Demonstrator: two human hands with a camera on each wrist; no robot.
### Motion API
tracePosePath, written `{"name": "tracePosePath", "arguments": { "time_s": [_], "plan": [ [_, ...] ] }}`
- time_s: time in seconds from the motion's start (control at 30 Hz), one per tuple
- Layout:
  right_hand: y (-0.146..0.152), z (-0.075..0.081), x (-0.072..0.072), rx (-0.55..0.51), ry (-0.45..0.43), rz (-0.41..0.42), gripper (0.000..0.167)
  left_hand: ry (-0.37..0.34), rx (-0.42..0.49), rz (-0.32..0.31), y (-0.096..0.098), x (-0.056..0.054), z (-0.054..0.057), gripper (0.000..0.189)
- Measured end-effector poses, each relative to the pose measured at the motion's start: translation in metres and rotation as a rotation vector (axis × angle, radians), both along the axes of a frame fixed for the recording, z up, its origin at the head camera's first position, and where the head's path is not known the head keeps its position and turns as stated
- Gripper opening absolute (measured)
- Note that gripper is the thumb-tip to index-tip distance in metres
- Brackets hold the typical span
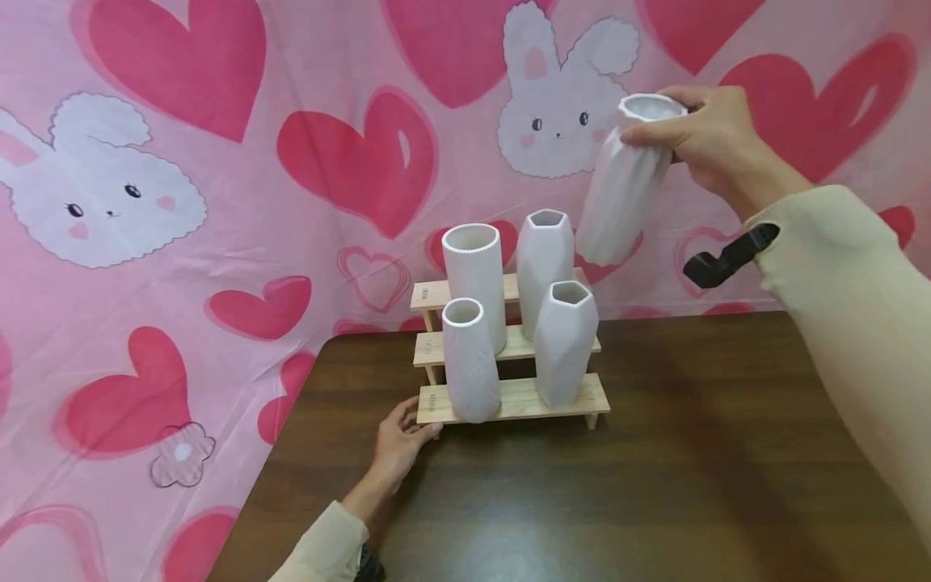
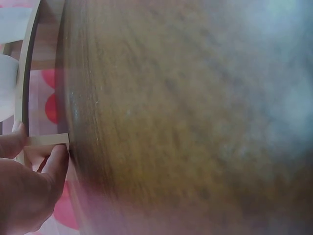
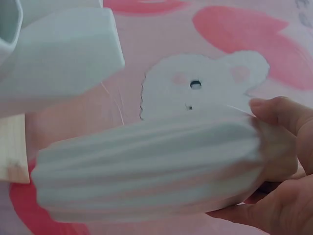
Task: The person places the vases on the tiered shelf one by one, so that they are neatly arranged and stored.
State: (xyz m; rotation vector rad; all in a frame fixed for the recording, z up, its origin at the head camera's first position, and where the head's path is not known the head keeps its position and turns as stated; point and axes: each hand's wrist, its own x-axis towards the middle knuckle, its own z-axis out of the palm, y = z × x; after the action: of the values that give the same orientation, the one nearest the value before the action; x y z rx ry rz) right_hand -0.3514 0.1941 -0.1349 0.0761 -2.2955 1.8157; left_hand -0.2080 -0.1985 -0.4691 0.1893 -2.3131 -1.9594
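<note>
My right hand (image 1: 716,133) grips a white ribbed vase (image 1: 627,194) near its rim, up in the air at the right of a three-tier wooden stand (image 1: 520,396). The vase leans, its base toward the stand; in the right wrist view its twisted ribs (image 3: 151,166) show along the side. With my left hand (image 1: 400,444) I hold the stand's lower left end, fingers at a front leg (image 2: 49,140). On the bottom tier stand a narrow round vase (image 1: 471,364) and a faceted vase (image 1: 566,347). Behind them are a taller ribbed cylinder vase (image 1: 476,279) and another faceted vase (image 1: 544,267).
The stand sits on a dark brown wooden table (image 1: 655,485), near its back edge. A pink cloth (image 1: 240,194) with hearts and rabbits hangs close behind. The held vase is near the back faceted vase, above the top tier's right end.
</note>
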Motion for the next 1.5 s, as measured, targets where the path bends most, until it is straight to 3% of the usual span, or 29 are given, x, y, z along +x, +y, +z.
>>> {"name": "tracePosePath", "arguments": {
  "time_s": [0.13,0.4,0.7,1.0,1.27,1.5],
  "plan": [
    [-0.017,0.007,-0.003,-0.039,0.052,0.013,0.079,-0.003,-0.013,0.009,0.001,0.001,-0.001,0.062],
    [-0.043,0.020,-0.008,-0.068,0.074,0.014,0.082,-0.011,-0.019,0.006,0.001,0.003,0.000,0.063],
    [-0.076,0.025,-0.009,-0.096,0.126,0.060,0.066,-0.012,-0.020,0.004,0.006,0.004,0.003,0.064],
    [-0.103,0.016,-0.011,-0.180,0.152,0.126,0.053,-0.011,-0.027,0.004,0.011,0.003,-0.001,0.062],
    [-0.123,0.003,-0.009,-0.038,0.074,0.125,0.057,-0.011,-0.031,0.012,0.010,0.002,-0.003,0.063],
    [-0.143,-0.011,-0.010,0.008,-0.020,0.133,0.062,0.000,-0.010,0.015,0.008,0.006,-0.001,0.063]
  ]
}}
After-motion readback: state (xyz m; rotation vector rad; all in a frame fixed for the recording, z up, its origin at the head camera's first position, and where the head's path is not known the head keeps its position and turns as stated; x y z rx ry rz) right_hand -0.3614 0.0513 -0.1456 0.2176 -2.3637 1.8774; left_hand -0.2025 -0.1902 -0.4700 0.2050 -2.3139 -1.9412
